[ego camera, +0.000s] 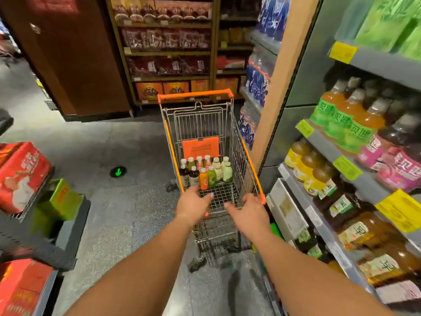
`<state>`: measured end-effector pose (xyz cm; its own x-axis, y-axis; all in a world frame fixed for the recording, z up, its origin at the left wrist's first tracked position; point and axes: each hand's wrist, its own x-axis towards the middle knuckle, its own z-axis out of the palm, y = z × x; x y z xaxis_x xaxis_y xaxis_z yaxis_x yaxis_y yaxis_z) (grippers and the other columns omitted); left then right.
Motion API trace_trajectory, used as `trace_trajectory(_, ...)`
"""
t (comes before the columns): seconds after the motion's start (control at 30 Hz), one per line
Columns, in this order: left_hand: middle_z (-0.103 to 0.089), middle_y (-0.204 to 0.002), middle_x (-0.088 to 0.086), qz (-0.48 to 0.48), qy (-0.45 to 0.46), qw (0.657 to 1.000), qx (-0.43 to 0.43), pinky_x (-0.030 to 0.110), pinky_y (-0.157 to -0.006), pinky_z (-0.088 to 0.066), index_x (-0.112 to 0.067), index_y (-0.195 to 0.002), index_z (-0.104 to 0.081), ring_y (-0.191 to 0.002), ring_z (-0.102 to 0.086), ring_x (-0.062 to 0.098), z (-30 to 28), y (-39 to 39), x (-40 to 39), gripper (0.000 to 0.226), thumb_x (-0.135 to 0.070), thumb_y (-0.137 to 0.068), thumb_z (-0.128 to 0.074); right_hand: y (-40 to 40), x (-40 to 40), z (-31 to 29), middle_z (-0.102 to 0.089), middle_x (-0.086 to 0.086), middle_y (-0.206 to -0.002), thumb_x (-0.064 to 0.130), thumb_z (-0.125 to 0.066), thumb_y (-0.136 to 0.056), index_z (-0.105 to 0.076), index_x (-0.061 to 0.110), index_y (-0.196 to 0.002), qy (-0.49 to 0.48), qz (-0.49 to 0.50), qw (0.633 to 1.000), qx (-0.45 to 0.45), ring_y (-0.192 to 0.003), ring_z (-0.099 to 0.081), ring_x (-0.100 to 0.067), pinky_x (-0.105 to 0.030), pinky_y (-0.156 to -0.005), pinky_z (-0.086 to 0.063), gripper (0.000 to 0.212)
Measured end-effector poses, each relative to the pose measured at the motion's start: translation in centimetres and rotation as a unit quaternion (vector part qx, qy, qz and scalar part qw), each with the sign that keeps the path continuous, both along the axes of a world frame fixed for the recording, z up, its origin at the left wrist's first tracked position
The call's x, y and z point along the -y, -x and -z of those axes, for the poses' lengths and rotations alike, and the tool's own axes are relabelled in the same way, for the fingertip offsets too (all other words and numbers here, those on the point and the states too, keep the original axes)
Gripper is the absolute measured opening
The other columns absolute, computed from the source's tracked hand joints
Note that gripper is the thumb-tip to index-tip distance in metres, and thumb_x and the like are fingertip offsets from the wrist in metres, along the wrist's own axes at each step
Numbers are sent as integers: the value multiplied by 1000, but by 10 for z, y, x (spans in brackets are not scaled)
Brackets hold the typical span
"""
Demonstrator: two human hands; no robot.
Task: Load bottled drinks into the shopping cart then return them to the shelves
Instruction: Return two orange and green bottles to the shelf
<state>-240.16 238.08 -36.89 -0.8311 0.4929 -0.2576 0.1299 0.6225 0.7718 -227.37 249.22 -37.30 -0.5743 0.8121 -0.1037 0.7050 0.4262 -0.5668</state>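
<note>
A wire shopping cart (237,142) with orange trim stands in the aisle in front of me, its orange handle bar at the far end. Several bottled drinks (206,173) stand upright inside against the far wall: dark, orange, green and pale ones. My left hand (193,204) grips the cart's near rim at its left corner. My right hand (248,213) holds the same rim near the right orange corner. The rim itself is hidden under both hands. Shelves of bottled drinks (348,124) run along my right.
The drink shelves on the right carry yellow price tags (347,167) and stand close to the cart's right side. Red boxes (20,176) on a low rack sit at the left. A tall shelf of packaged food (168,49) closes the aisle ahead. Grey floor lies left of the cart.
</note>
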Motion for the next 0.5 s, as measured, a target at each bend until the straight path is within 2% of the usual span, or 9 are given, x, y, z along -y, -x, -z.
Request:
trace_trajectory(0.13, -59, -135, 5, 23, 31, 999, -2, 32, -96, -45, -17, -142, -47, -121, -57, 25, 17, 41, -30, 66, -51, -88, -64, 51, -28, 15, -60, -7, -114, 66, -61, -78, -54, 14, -115, 26, 28, 999, 2, -103, -58, -29, -35, -80, -45, 64)
trace_trajectory(0.33, -58, -138, 4, 22, 52, 998, 31, 32, -102, -44, -18, -141, -48, -126, -54, 24, 51, 104, -75, 64, -51, -88, -64, 118, -75, 55, -60, -8, -114, 66, -61, -77, -52, 14, -117, 69, 20, 997, 24, -102, -59, -30, -37, -84, -50, 66)
trace_trajectory(0.4, -61, -134, 4, 20, 62, 997, 33, 31, -97, -46, -20, -138, -50, -120, -57, 24, 66, 127, -95, 59, -49, -89, -64, 144, -96, 73, -60, -8, -115, 64, -62, -78, -52, 12, -119, 72, 4, 997, 30, -103, -59, -29, -37, -86, -50, 67)
trace_trajectory(0.5, -65, -124, 0, 6, 78, 996, 41, 24, -79, -48, -21, -133, -53, -97, -64, 15, 89, 167, -134, 51, -47, -90, -63, 186, -130, 101, -57, -3, -116, 63, -59, -82, -48, 14, -124, 98, -27, 993, 53, -93, -61, -21, -36, -81, -53, 65)
